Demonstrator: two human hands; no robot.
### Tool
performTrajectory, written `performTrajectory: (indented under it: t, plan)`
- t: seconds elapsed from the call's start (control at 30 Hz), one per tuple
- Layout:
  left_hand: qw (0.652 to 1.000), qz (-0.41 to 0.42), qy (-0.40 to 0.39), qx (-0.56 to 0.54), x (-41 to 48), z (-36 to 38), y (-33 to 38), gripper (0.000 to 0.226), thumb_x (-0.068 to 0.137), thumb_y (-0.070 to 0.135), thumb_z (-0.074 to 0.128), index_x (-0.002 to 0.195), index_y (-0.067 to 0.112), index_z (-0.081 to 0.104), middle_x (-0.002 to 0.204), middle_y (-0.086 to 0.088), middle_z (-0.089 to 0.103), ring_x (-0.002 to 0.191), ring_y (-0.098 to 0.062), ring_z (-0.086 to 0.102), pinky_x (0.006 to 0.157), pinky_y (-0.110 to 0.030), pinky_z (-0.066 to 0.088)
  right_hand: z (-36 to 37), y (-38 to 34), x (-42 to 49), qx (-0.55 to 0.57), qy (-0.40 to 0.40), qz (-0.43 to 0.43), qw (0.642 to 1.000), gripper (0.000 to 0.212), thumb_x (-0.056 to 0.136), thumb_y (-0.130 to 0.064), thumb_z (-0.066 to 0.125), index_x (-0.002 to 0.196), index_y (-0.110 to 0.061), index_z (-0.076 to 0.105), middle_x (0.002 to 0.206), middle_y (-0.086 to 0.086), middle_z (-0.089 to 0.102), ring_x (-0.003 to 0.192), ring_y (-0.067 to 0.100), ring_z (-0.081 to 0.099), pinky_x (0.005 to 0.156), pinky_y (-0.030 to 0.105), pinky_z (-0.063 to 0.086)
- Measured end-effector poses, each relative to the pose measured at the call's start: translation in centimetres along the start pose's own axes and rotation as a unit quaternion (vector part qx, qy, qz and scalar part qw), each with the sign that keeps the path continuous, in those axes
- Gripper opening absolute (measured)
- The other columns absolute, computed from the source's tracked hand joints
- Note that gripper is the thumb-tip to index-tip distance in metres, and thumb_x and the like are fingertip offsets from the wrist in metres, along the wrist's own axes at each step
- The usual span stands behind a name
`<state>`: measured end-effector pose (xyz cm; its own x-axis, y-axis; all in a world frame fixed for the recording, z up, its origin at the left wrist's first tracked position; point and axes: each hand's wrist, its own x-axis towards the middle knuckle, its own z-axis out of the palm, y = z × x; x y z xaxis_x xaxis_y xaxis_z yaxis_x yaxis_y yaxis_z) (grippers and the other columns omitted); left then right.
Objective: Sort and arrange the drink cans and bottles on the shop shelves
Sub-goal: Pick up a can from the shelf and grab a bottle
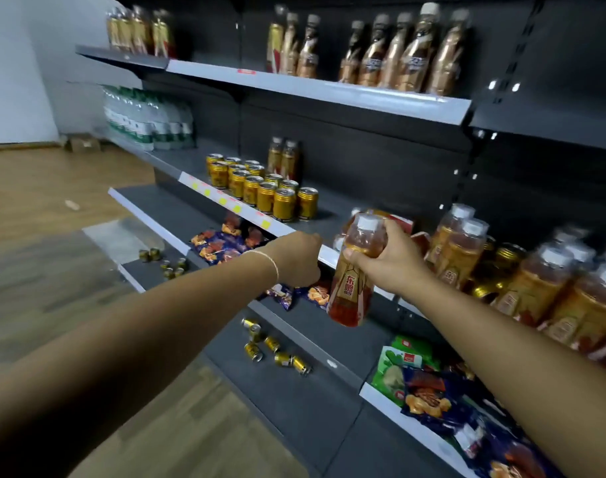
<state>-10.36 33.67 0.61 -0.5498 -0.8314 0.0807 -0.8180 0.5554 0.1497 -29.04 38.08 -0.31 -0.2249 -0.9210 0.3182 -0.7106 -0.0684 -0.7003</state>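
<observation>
Amber liquid fills the clear plastic bottle (355,281) that the right grip (391,260) holds by its shoulder, fingers and thumb curled round it just under the white screw cap. The bottle hangs tilted in front of the middle shelf's front edge (225,200), its red-and-gold label towards the camera. The left grip (296,258) is curled into a loose fist against that same edge, back of the hand up; whether it holds anything I cannot tell. A thin bracelet (270,262) circles its wrist.

On the middle shelf, gold cans (265,191) stand upright in close rows near the front edge, left of both grips. To the right, more amber bottles (463,246) with white caps crowd the shelf, blurred. Bronze-wrapped bottles (398,53) line the top shelf, and clear water bottles (146,119) with green labels are packed at the far left end.

Below, glossy blue snack packets (222,243) lie under the middle shelf, and fallen cans (277,350) lie scattered on their sides on the grey bottom shelf. A green packet (398,367) sits further right. Wood-grain floor (35,201) runs along the shelving.
</observation>
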Motion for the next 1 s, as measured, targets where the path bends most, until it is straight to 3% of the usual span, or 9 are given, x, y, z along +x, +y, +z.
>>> performTrajectory:
  t: [0.1,0.17,0.3,0.4,0.5,0.7,0.8,0.9,1.0]
  plan:
    - [1.0,-0.009,-0.005,0.001,0.5,0.3,-2.7,0.027,0.091,0.018,0.049,0.116,0.011,0.046,0.084,-0.002,0.05,0.065,-0.013,0.042,0.047,-0.027,0.029,2.6,-0.7,2.4,0.014,-0.022,0.004,1.0,0.058,0.069,-0.049,0.083,0.114,-0.033,0.051,0.105,-0.016,0.064,0.096,0.009,0.064,0.078,0.033,0.054]
    - [1.0,-0.016,0.001,-0.006,1.5,0.6,-4.6,0.016,0.09,0.021,0.05,0.103,0.016,0.042,0.09,-0.006,0.053,0.067,-0.015,0.043,0.048,-0.028,0.03,4.2,-1.0,4.3,0.031,-0.028,0.009,0.999,0.057,0.069,-0.048,0.084,0.114,-0.033,0.051,0.104,-0.016,0.063,0.094,0.006,0.062,0.075,0.03,0.054]
    - [0.999,-0.038,-0.006,0.012,4.4,0.8,-7.7,0.018,0.089,0.018,0.053,0.099,0.018,0.038,0.078,0.002,0.042,0.07,-0.019,0.044,0.048,-0.027,0.029,7.0,-1.2,8.8,0.065,-0.033,0.016,0.997,0.051,0.071,-0.043,0.086,0.104,-0.037,0.047,0.097,-0.021,0.059,0.089,0.0,0.06,0.068,0.025,0.05]
    - [0.999,-0.048,-0.011,0.014,7.6,0.1,-9.9,0.017,0.09,0.014,0.053,0.104,0.013,0.043,0.083,-0.002,0.045,0.076,-0.022,0.046,0.05,-0.028,0.031,8.3,-1.5,12.9,0.078,-0.041,0.011,0.996,0.05,0.072,-0.043,0.085,0.102,-0.041,0.045,0.096,-0.022,0.057,0.084,-0.003,0.057,0.061,0.019,0.044]
    - [0.999,-0.051,-0.009,0.008,11.6,-1.2,-11.9,0.025,0.092,0.014,0.052,0.116,0.009,0.048,0.087,-0.004,0.048,0.079,-0.022,0.046,0.05,-0.026,0.029,8.9,-1.8,17.7,0.083,-0.04,0.011,0.996,0.065,0.072,-0.043,0.086,0.124,-0.032,0.048,0.11,-0.014,0.06,0.093,0.006,0.06,0.064,0.023,0.046]
    - [0.999,-0.037,0.028,-0.007,18.9,-3.3,-14.6,0.049,0.089,0.01,0.048,0.137,0.007,0.041,0.116,-0.016,0.059,0.085,-0.026,0.049,0.051,-0.024,0.032,8.9,-1.8,27.0,0.118,0.015,0.019,0.993,0.048,0.066,-0.035,0.089,0.1,-0.034,0.055,0.102,-0.011,0.066,0.089,0.007,0.066,0.075,0.03,0.056]
    - [0.997,-0.026,0.047,-0.061,22.7,-3.5,-15.9,0.038,0.094,0.022,0.05,0.129,0.008,0.046,0.121,-0.014,0.059,0.099,-0.029,0.055,0.067,-0.032,0.046,8.8,-1.7,30.5,0.135,0.033,0.026,0.99,0.048,0.064,-0.036,0.09,0.097,-0.034,0.055,0.1,-0.012,0.067,0.088,0.007,0.067,0.068,0.026,0.055]
    - [0.991,-0.001,0.047,-0.129,26.3,-3.6,-16.6,0.062,0.092,0.043,0.059,0.141,0.009,0.04,0.137,-0.011,0.053,0.122,-0.029,0.052,0.097,-0.039,0.047,8.8,-1.9,33.0,0.145,0.048,0.028,0.988,0.059,0.061,-0.035,0.092,0.11,-0.028,0.06,0.099,-0.007,0.071,0.085,0.009,0.07,0.068,0.026,0.057]
    - [0.978,0.013,0.063,-0.196,30.0,-3.6,-16.8,0.067,0.083,0.056,0.068,0.132,0.014,0.049,0.125,-0.003,0.061,0.113,-0.023,0.058,0.086,-0.031,0.049,8.9,-2.3,35.1,0.149,0.077,0.028,0.985,0.051,0.06,-0.039,0.092,0.095,-0.036,0.056,0.091,-0.011,0.07,0.078,0.005,0.07,0.056,0.019,0.054]
